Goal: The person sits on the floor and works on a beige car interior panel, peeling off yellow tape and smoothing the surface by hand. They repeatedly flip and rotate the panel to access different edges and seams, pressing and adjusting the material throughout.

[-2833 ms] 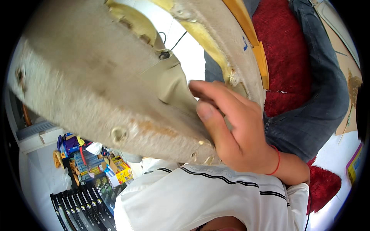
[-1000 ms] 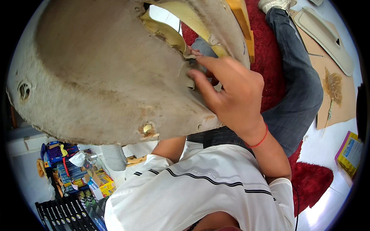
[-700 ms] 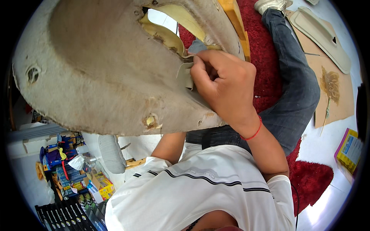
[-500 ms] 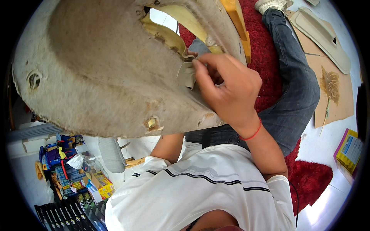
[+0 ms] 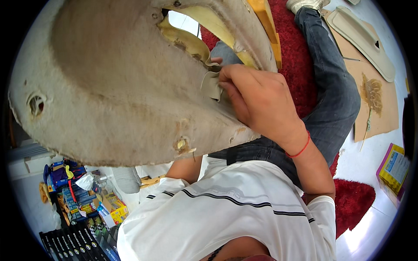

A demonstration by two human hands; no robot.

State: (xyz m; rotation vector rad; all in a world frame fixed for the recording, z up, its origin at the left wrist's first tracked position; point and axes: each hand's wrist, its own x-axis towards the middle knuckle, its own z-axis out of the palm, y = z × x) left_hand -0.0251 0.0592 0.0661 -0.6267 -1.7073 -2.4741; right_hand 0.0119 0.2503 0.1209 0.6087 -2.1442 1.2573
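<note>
A large curved panel [image 5: 117, 108], covered in worn, stained beige-grey fabric, is held up in front of me. A long opening runs through its upper part, with a yellowish lining [image 5: 191, 41] along the rim. At the opening's near end, my right hand [image 5: 261, 100] pinches a loose fabric flap [image 5: 212, 87] between thumb and fingers. My left forearm [image 5: 186, 169] passes up behind the panel. Only a bit of my left hand [image 5: 216, 60] shows through the opening, beside the flap; its grip is hidden.
A yellow-orange piece [image 5: 267, 26] stands behind the panel's right edge, over a red rug [image 5: 296, 48]. Cardboard [image 5: 383, 117] with a brown glue-like smear and a beige trim panel [image 5: 361, 41] lie right. A yellow-purple box [image 5: 394, 169] sits nearer. Boxes and supplies [image 5: 82, 191] crowd the lower left.
The panel's near left edge has dropped slightly and moved left. My right wrist has swung a little to the right, its fingers still at the flap.
</note>
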